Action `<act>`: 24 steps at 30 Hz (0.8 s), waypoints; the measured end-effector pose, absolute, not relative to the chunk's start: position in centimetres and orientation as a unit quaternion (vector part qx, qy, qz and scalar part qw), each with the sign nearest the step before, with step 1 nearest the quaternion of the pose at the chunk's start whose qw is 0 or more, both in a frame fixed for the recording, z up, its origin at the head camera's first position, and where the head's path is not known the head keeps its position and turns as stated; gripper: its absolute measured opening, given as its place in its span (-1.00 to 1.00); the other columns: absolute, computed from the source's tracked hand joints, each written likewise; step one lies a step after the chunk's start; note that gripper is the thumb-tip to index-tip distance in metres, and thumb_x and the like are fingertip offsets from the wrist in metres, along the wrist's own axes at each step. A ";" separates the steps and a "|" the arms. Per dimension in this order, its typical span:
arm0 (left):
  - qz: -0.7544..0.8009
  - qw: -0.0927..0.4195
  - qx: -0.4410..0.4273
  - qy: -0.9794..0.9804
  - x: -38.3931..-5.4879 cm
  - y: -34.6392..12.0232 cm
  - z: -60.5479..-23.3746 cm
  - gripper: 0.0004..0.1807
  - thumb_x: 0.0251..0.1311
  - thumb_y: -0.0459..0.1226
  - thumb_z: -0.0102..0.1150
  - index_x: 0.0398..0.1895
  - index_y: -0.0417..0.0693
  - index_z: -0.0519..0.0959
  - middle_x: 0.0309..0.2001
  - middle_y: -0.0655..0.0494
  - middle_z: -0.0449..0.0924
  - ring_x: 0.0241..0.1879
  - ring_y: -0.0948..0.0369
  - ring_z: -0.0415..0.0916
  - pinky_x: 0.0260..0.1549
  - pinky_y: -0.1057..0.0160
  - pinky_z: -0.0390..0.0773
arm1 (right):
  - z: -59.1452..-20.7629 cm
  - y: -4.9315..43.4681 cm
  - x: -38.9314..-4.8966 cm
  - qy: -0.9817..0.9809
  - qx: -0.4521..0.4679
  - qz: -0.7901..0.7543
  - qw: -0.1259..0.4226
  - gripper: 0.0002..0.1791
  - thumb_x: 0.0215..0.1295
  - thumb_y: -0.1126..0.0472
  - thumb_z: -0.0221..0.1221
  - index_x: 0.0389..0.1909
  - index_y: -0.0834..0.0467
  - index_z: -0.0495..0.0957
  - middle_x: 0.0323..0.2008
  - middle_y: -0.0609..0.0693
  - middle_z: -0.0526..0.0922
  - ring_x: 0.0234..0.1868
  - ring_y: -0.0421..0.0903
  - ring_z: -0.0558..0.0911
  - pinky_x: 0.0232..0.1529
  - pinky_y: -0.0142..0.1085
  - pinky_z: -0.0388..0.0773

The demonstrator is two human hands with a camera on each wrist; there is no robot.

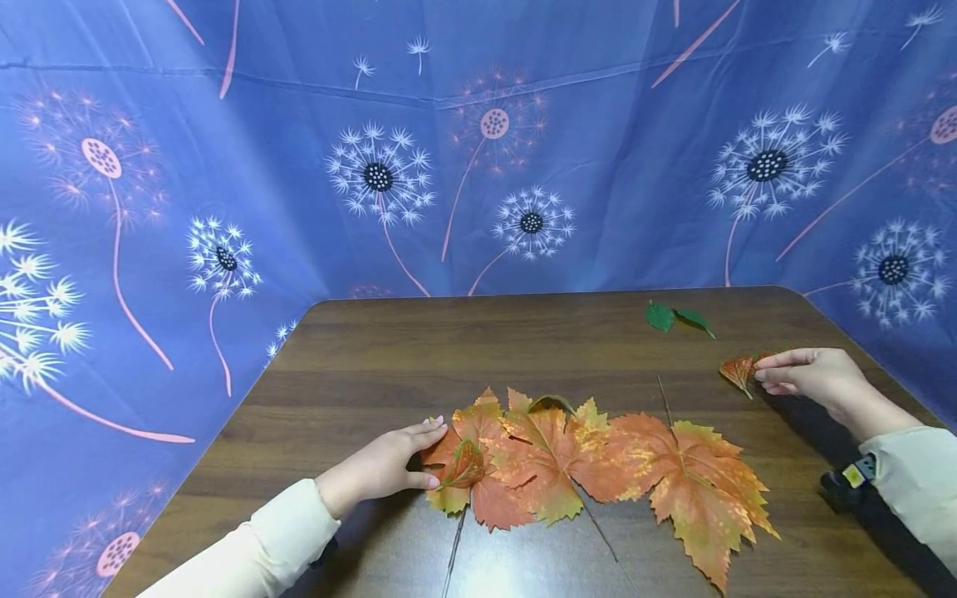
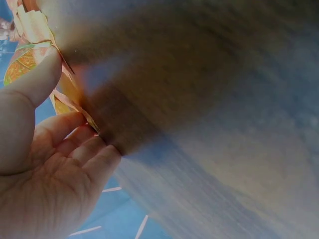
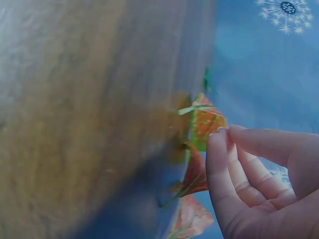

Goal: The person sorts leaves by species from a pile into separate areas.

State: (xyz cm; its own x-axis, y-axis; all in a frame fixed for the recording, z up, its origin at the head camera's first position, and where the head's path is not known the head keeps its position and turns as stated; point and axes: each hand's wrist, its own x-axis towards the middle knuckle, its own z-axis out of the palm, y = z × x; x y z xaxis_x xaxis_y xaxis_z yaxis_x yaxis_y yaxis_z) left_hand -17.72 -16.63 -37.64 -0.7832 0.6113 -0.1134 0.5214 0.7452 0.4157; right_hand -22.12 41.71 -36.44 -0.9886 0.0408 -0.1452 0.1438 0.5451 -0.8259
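My left hand (image 1: 385,465) rests at the left end of a row of large orange maple leaves (image 1: 549,457), thumb and fingers extended and spread apart along the edge. A small orange-green leaf (image 1: 465,465) lies on top of them near the thumb, also visible in the left wrist view as a small leaf (image 2: 22,66). At the table's right, my right hand (image 1: 818,378) pinches a small orange leaf (image 3: 208,124) between thumb and fingertips. Beside it sits a second small reddish-orange leaf (image 1: 738,373), partly in front of the fingers in the head view.
Two small green leaves (image 1: 661,316) lie near the back edge of the brown wooden table (image 1: 463,332). Thin dark stems (image 1: 598,527) stick out from the large leaves. A blue curtain (image 1: 613,124) with dandelion prints hangs behind and at the sides.
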 end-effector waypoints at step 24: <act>0.180 0.131 0.297 0.928 -17.8 -16.5 -37.6 -0.18 0.12 -0.13 0.35 0.41 -0.26 0.27 0.43 -0.18 0.21 0.43 -0.12 0.15 0.32 -0.14 0.24 | -35.1 39.4 -22.8 0.852 0.029 -0.520 0.055 -0.90 0.36 0.11 0.19 -0.33 -0.11 0.66 -0.40 -0.33 0.73 -0.34 -0.32 0.72 -0.27 -0.37 0.67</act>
State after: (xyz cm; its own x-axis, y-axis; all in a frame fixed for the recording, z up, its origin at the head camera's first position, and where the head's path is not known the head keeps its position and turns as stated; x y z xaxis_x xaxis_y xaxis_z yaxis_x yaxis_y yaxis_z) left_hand -17.84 -16.51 -37.55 -0.7889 0.5991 -0.1369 0.5044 0.7585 0.4127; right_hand -22.76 39.40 -35.12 -0.9923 -0.0081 -0.1240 0.1066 0.4570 -0.8831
